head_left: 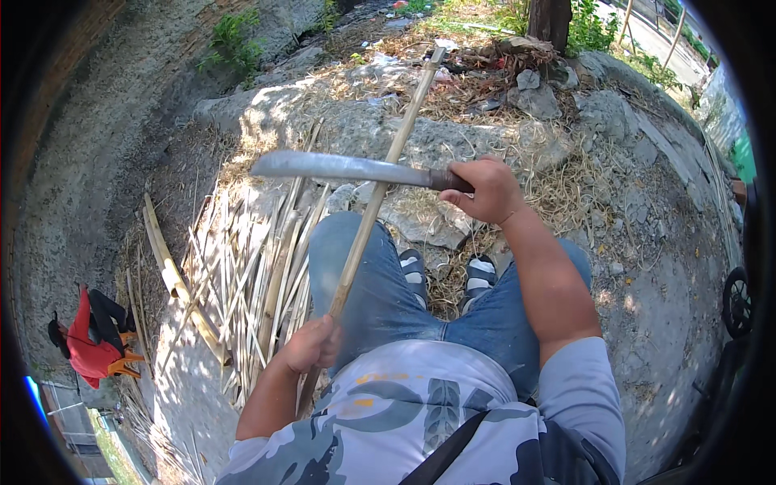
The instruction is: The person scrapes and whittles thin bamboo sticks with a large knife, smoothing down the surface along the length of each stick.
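A long bamboo strip (pixel 361 242) slants from beside my left hip up and away to the far middle. My left hand (pixel 310 344) is closed round its lower part. In my right hand (pixel 488 187) is the dark handle of a machete (pixel 339 166), its long, slightly curved blade pointing left. The blade crosses the strip above my left knee; whether it touches the strip I cannot tell. The fingers of my right hand are wrapped round the handle.
Many split bamboo strips (pixel 267 267) lie left of my legs, beside a thicker bamboo piece (pixel 174 279). Shavings (pixel 558 174) litter the rocky ground ahead. A person in red (pixel 89 339) sits at the far left. A tree trunk (pixel 550 23) stands at the back; a wheel (pixel 736 302) is at the right.
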A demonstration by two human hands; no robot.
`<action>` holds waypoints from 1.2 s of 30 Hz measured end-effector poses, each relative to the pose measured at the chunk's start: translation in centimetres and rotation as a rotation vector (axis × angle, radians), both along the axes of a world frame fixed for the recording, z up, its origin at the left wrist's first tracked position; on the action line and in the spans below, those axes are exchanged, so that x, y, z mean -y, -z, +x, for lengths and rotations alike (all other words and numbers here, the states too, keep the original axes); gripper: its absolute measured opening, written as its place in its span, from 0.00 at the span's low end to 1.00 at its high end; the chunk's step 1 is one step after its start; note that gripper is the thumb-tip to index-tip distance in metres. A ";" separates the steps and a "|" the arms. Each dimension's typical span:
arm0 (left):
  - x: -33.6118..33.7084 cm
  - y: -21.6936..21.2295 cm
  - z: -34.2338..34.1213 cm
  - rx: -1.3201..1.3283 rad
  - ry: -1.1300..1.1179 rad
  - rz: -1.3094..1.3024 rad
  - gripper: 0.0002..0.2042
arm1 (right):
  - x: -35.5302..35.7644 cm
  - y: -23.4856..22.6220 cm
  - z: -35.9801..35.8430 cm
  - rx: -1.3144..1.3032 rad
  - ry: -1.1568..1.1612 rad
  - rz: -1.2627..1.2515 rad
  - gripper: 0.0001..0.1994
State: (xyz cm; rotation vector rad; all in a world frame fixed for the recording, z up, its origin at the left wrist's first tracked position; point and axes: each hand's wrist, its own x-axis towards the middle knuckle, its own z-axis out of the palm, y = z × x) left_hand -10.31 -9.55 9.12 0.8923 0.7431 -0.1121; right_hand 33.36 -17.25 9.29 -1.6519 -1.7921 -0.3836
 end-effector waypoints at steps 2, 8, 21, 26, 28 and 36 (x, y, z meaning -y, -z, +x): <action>0.3 -0.1 -0.8 -0.040 0.007 -0.051 0.24 | 0.3 0.8 2.6 -0.116 0.156 -0.027 0.24; 0.3 0.0 -0.4 -0.089 -0.028 0.059 0.22 | 0.6 1.0 2.6 -0.269 0.414 -0.106 0.24; 0.5 0.9 -0.8 -0.213 -0.047 0.942 0.20 | 0.8 -0.8 1.5 -0.056 0.135 -0.068 0.23; 0.4 -0.1 -0.6 -0.249 0.031 1.253 0.19 | 1.6 -0.8 2.6 -0.210 0.379 -0.135 0.24; 0.3 -0.4 0.0 -0.280 0.029 1.260 0.19 | 1.5 -0.6 1.5 -0.068 0.276 -0.152 0.23; 0.8 -0.7 1.3 -0.388 0.039 1.425 0.19 | 0.2 -1.3 -3.2 0.091 -0.086 -0.079 0.23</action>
